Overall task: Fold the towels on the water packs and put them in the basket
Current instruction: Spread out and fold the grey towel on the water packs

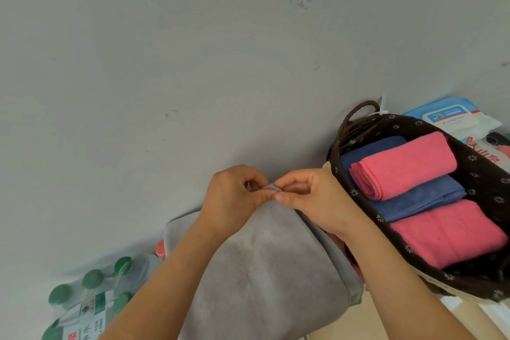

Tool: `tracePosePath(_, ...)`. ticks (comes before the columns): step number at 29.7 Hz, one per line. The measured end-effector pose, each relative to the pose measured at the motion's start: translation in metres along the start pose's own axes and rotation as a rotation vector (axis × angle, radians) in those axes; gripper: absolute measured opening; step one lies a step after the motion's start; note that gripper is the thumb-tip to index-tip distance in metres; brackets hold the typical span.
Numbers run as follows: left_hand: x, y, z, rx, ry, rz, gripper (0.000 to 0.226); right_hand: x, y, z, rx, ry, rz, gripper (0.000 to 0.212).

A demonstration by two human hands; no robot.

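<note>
One shrink-wrapped water pack (91, 292) with green caps sits at the lower left, in front of a grey wall (193, 50). Just right of it, a red bottle cap (160, 248) shows beside the edge of a grey towel (262, 270). The towel is lifted at its top and spreads down toward the camera between the forearms. The left grip (234, 199), a bare hand, pinches the towel's gathered top corner between thumb and curled fingers. The right grip (311, 201) pinches the same corner from the other side, the two touching at the fingertips. Right of them stands a dark woven basket (474, 157) with a brown flowered lining and a looped handle (358, 110). Four folded towels lie in it. A dark blue towel (369, 149) is at the far end, and a rolled pink towel (405, 165) lies partly on it. A lighter blue towel (419, 199) comes next, and a flat pink towel (447, 234) is nearest the camera. Behind the basket, far right, lies a blue-and-white wipes pack (452, 116).
</note>
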State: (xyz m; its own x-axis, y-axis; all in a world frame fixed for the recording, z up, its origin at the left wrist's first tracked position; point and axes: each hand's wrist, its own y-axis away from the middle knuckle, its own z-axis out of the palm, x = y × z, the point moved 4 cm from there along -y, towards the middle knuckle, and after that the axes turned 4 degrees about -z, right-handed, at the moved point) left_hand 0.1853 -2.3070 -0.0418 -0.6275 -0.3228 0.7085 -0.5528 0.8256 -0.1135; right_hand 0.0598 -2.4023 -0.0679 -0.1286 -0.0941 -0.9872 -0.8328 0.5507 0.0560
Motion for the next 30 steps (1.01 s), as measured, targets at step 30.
tracePosePath(30,-0.011,0.15,-0.188,0.382,0.405,-0.205,0.009,-0.036,0.109,0.075,0.085,0.712,-0.035,0.024)
